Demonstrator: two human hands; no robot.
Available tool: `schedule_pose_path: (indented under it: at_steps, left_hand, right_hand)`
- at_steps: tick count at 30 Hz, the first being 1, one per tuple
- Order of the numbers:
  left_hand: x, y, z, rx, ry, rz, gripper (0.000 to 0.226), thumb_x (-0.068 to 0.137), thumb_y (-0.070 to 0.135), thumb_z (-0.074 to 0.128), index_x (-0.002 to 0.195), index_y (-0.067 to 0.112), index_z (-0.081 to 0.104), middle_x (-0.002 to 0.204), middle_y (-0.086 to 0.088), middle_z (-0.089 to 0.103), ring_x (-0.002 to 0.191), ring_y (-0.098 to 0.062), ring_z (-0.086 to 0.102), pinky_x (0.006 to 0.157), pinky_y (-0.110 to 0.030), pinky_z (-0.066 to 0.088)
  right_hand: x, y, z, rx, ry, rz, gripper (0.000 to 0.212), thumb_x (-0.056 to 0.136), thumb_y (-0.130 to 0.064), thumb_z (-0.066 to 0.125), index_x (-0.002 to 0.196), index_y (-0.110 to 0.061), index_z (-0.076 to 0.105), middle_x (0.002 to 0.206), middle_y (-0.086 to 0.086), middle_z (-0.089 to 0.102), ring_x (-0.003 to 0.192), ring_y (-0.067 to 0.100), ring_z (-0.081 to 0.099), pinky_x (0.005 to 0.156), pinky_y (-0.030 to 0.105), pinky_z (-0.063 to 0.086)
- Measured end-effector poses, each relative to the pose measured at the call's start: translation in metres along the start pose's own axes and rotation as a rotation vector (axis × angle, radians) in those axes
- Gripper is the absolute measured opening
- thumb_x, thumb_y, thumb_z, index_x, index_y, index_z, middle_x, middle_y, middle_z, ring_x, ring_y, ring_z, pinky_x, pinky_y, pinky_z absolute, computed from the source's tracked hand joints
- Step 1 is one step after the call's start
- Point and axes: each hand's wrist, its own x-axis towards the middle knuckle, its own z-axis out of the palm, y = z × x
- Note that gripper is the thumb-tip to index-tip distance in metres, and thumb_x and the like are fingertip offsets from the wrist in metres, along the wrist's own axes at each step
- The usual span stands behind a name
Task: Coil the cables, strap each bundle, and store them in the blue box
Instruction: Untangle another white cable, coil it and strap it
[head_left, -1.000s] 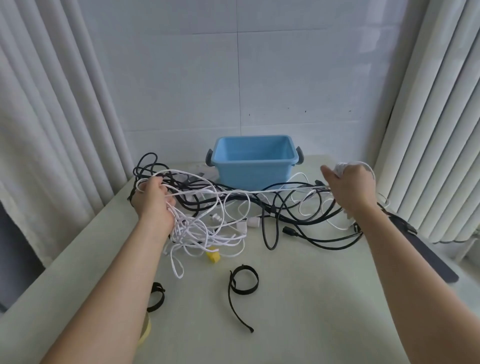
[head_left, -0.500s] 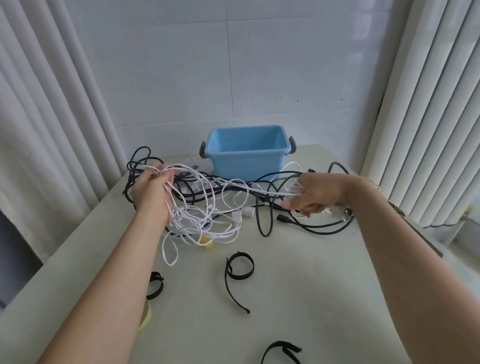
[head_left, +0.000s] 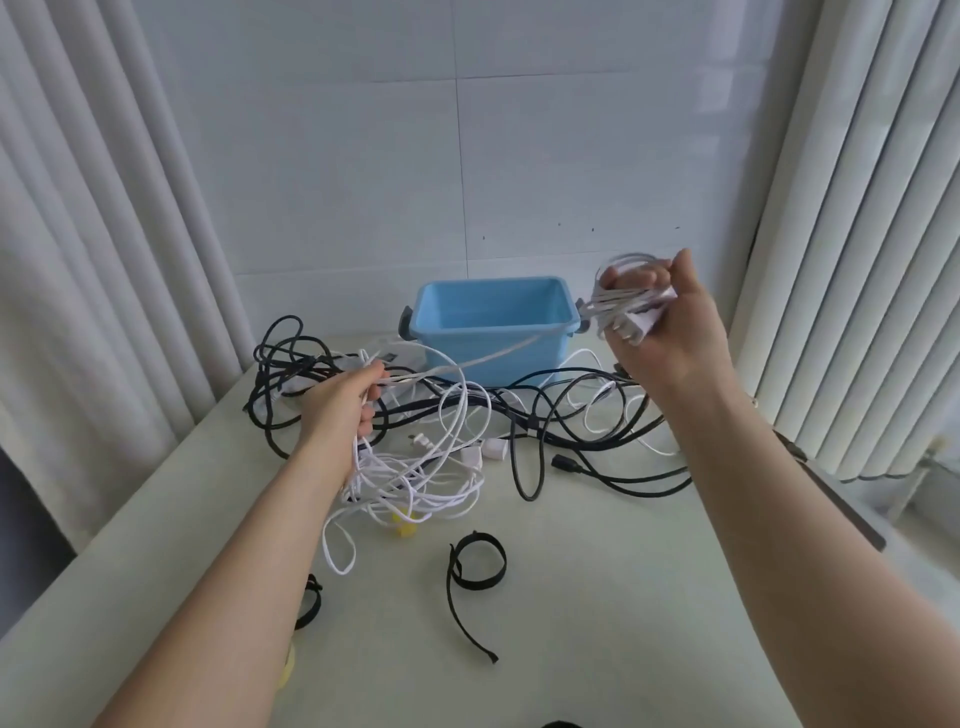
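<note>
Well, the white cable (head_left: 621, 301) is partly wound into a small coil, gripped in the right hand (head_left: 670, 327), which is raised just beside the blue box (head_left: 493, 283). From there one strand slants down and leftward across the box front to the left hand (head_left: 337, 405), whose fingers curl round it above the loose white loops (head_left: 415, 483) heaped on the worktop (head_left: 597, 597). The slack lies on the left hand's side, so I'd guess it feeds the next wrap. Behind, black cables (head_left: 597, 457) sprawl; black straps (head_left: 475, 569) wait nearer
</note>
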Motion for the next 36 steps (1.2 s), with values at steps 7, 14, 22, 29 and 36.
schedule_pose_path:
  at_steps: [7,14,22,29,36]
  left_hand:
    - [-0.015,0.005,0.012,0.036,-0.209,0.062,0.024,0.094,0.026,0.066,0.073,0.016,0.072,0.064,0.002,0.054,0.045,-0.007,0.032,0.04,-0.018,0.019]
    - [-0.023,0.02,0.015,0.0,-0.231,0.092,0.026,0.093,0.028,0.067,0.07,0.018,0.074,0.057,0.001,0.049,0.042,-0.009,0.026,0.043,-0.025,0.014]
    - [-0.021,0.024,0.011,-0.153,-0.144,0.064,0.025,0.095,0.027,0.063,0.076,0.011,0.066,0.053,0.002,0.046,0.035,-0.007,0.024,0.035,-0.018,0.016]
    - [-0.027,0.021,0.013,-0.02,-0.055,0.058,0.024,0.096,0.025,0.065,0.101,0.003,0.075,0.059,0.0,0.053,0.038,-0.003,0.037,0.037,-0.015,0.024]
    - [-0.031,0.024,0.011,0.198,-0.419,0.049,0.044,0.091,0.049,0.061,0.103,0.009,0.076,0.056,0.007,0.044,0.045,-0.005,0.034,0.044,-0.017,0.025]
  right_hand:
    - [0.004,0.006,-0.018,-0.567,0.344,-0.459,0.024,0.106,-0.025,0.043,0.086,-0.013,0.05,0.076,0.003,0.072,0.074,0.019,0.071,0.055,0.024,0.049]
    - [0.012,0.014,-0.043,-1.829,0.163,-0.367,0.027,0.103,-0.014,0.047,0.095,0.007,0.062,0.063,0.006,0.071,0.056,0.015,0.068,0.069,0.033,0.061]
    - [-0.012,0.033,-0.038,-2.07,-0.295,0.377,0.059,0.092,-0.059,0.056,0.067,-0.006,0.061,0.064,0.012,0.062,0.055,0.025,0.052,0.053,0.028,0.047]
    - [-0.013,0.033,-0.038,-1.639,-0.58,0.568,0.06,0.093,-0.034,0.067,0.055,-0.003,0.032,0.043,0.006,0.027,0.042,0.028,0.025,0.063,0.042,0.043]
    - [-0.01,0.027,-0.023,-0.991,-0.328,0.368,0.05,0.093,-0.022,0.055,0.048,-0.025,0.033,0.036,-0.011,0.025,0.029,0.006,0.023,0.055,0.026,0.044]
